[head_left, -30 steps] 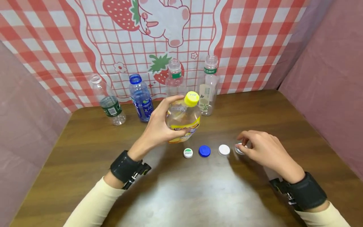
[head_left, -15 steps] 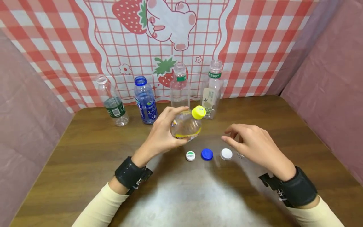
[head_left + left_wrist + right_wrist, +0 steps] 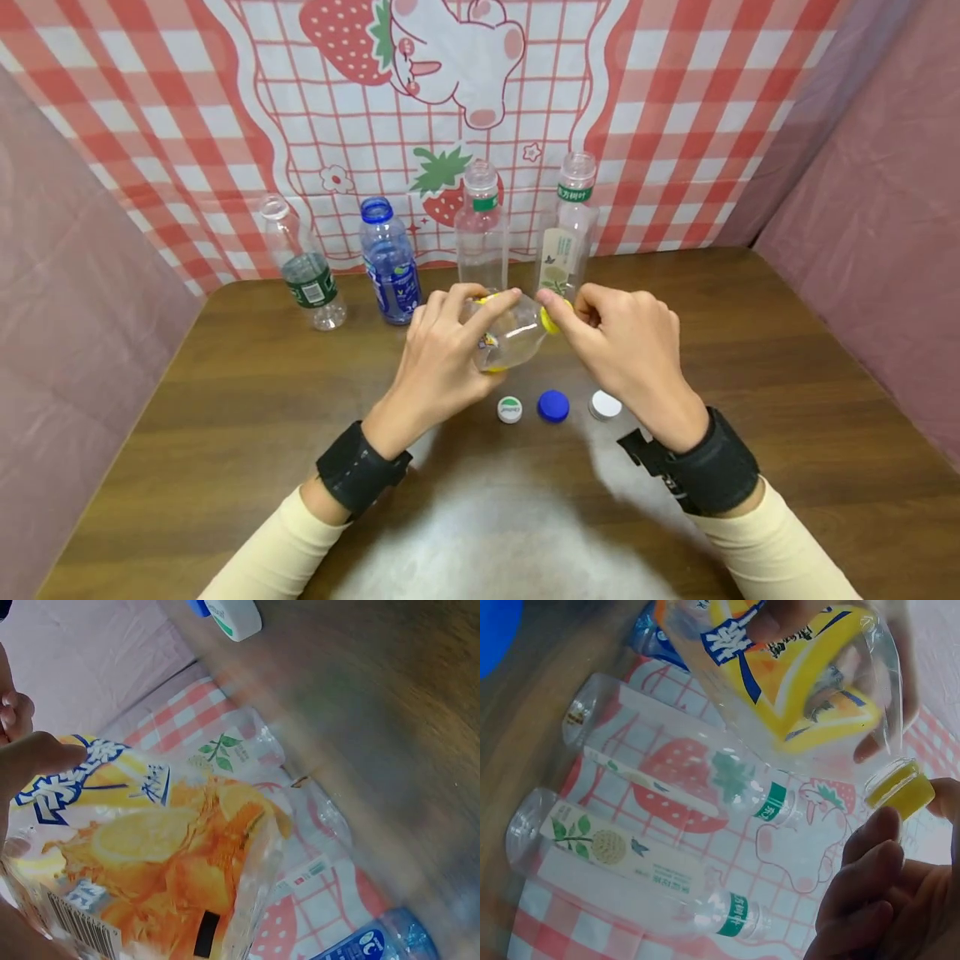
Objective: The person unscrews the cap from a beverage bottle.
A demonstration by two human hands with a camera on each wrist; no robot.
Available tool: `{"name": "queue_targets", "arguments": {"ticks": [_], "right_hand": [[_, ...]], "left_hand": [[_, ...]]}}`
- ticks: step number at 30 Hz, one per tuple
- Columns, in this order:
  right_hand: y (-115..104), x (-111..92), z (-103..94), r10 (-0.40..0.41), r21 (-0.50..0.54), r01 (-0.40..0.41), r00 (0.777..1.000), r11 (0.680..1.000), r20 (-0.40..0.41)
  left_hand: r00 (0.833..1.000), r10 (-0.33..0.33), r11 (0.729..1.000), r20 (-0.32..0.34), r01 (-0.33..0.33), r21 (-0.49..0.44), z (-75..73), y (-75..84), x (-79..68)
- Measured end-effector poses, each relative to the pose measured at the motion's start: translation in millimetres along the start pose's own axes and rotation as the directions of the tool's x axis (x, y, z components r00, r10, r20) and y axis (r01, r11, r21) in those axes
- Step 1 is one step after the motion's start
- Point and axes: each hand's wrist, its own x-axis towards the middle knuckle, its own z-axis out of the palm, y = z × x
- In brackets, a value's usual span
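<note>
My left hand (image 3: 442, 354) grips a clear plastic drink bottle (image 3: 521, 333) around its body, above the table. In the left wrist view the bottle's yellow and orange label (image 3: 150, 840) fills much of the frame. The bottle is tilted, its neck toward the right. At that neck, my right hand (image 3: 637, 342) pinches the yellow cap (image 3: 906, 793) between thumb and fingers. The cap sits on the bottle's mouth. Beneath the hands lie a white cap with a green mark (image 3: 509, 409), a blue cap (image 3: 553, 406) and a white cap (image 3: 604, 405).
Uncapped bottles stand along the back: one with a green label (image 3: 311, 283), a blue one (image 3: 393, 287), and two clear ones, a left one (image 3: 482, 250) and a cream-labelled one (image 3: 557, 258). A checked cloth (image 3: 675, 125) hangs behind the wooden table (image 3: 787, 392).
My right hand has moved left from the rightmost cap on the table to the yellow cap and now grips it. The held bottle has tipped further toward the right hand.
</note>
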Motion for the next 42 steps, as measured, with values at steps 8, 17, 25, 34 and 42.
{"name": "queue_targets", "arguments": {"ticks": [8, 17, 25, 34, 42], "right_hand": [[0.3, -0.9, 2.4, -0.036, 0.01, 0.035, 0.999, 0.999, 0.028], [1.3, -0.5, 5.1, -0.177, 0.097, 0.177, 0.984, 0.979, -0.003], [3.7, 0.7, 1.0, -0.302, 0.113, 0.296, 0.952, 0.949, 0.043], [4.7, 2.2, -6.1, -0.296, 0.095, 0.286, 0.949, 0.954, 0.111], [3.7, -0.8, -7.4, -0.064, 0.008, 0.064, 0.998, 0.998, -0.005]], "left_hand": [[0.999, 0.016, 0.998, -0.031, -0.014, 0.058, 0.2, 0.3, 1.8], [1.0, 0.011, 1.0, -0.024, -0.012, -0.015, -0.9, -0.5, 1.7], [0.999, 0.015, 0.985, 0.029, -0.01, -0.172, -2.5, -3.9, 3.3], [0.997, 0.016, 0.979, 0.073, 0.0, -0.204, -4.6, -6.6, 5.0], [1.0, 0.026, 0.997, 0.008, -0.026, -0.07, -2.8, -4.6, 3.8]]}}
